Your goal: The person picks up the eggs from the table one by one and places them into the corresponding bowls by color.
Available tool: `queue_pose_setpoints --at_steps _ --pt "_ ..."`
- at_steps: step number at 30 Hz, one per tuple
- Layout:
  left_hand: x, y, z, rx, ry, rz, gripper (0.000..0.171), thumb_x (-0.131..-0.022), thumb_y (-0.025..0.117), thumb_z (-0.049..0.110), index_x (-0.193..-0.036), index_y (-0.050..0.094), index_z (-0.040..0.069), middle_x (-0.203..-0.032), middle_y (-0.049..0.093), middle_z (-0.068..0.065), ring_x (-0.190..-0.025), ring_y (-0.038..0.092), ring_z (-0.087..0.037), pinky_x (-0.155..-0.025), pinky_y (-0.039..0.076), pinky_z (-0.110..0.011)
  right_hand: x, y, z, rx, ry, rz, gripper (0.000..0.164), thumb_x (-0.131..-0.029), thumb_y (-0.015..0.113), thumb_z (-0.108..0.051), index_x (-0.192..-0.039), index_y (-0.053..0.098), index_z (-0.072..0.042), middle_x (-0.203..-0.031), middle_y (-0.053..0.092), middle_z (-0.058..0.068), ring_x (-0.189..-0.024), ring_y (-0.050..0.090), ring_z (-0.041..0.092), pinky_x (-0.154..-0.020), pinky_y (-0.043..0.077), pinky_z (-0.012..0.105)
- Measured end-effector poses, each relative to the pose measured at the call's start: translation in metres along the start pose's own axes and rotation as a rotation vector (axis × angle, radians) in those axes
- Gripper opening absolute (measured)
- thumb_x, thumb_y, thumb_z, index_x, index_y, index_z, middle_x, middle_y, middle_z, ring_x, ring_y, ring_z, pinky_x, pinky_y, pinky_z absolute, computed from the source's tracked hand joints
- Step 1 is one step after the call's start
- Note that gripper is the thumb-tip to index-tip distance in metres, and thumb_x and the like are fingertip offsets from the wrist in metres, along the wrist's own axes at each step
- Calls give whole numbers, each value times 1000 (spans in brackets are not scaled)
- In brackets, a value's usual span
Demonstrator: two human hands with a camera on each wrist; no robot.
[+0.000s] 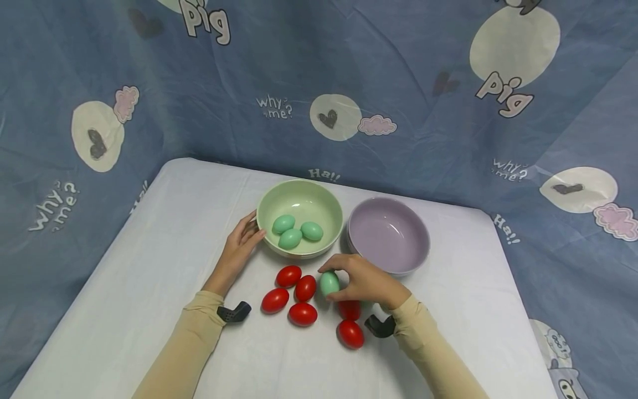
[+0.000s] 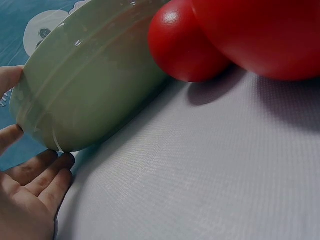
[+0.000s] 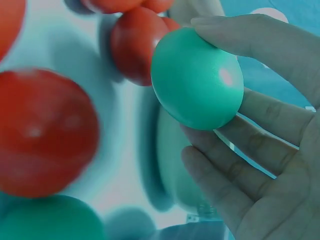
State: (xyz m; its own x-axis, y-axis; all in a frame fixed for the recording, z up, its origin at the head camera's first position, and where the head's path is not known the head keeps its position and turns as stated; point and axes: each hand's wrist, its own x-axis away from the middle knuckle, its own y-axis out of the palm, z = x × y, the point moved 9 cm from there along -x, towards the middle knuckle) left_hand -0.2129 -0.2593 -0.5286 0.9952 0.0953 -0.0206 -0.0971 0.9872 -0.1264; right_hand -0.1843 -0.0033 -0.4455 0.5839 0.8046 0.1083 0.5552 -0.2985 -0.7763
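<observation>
My left hand point(image 1: 239, 246) touches the left side of a light green bowl point(image 1: 326, 202), its fingers spread against the outside in the left wrist view. Several green eggs point(image 1: 291, 239) lie in that bowl. Thumb and fingers of my right hand point(image 1: 366, 280) pinch another green egg point(image 3: 197, 80), just in front of the bowls. Below this hand, in the right wrist view, one more green egg point(image 3: 52, 220) shows partly; the hand hides it in the head view. Several red eggs point(image 1: 302, 314) lie on the table between both hands, one point(image 1: 350, 310) partly covered by the right hand.
A purple bowl point(image 1: 389, 235) with nothing in it stands right of the green one, close behind my right hand. White cloth covers the table point(image 1: 199, 188). Behind its back edge hangs a blue printed curtain point(image 1: 279, 66).
</observation>
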Motion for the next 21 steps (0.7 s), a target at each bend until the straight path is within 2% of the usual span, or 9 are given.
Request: queue_pose_setpoints --at_steps 6,14,21 --pt "0 0 -1 6 -6 -2 65 -104 63 33 -162 34 25 -162 45 -13 -149 47 -29 -124 38 -45 -11 -15 -6 7 -28 6 48 -81 88 -20 -126 72 -10 -122 73 0 -112 65 13 -103 58 36" --pt "-1 -2 -2 5 -2 -1 65 -104 63 34 -162 35 25 -162 45 -12 -148 47 -29 -123 39 -41 -29 -36 -9 -7 -10 24 49 -80 89 -22 -125 73 -13 -121 73 -5 -113 65 11 -107 56 36" --pt "0 -1 -2 5 -10 -6 66 -104 63 34 -162 34 25 -162 45 -13 -148 47 -29 -123 39 -41 -46 -46 -6 -57 -12 11 50 -80 88 -20 -126 73 -9 -122 73 2 -104 66 16 -100 59 45"
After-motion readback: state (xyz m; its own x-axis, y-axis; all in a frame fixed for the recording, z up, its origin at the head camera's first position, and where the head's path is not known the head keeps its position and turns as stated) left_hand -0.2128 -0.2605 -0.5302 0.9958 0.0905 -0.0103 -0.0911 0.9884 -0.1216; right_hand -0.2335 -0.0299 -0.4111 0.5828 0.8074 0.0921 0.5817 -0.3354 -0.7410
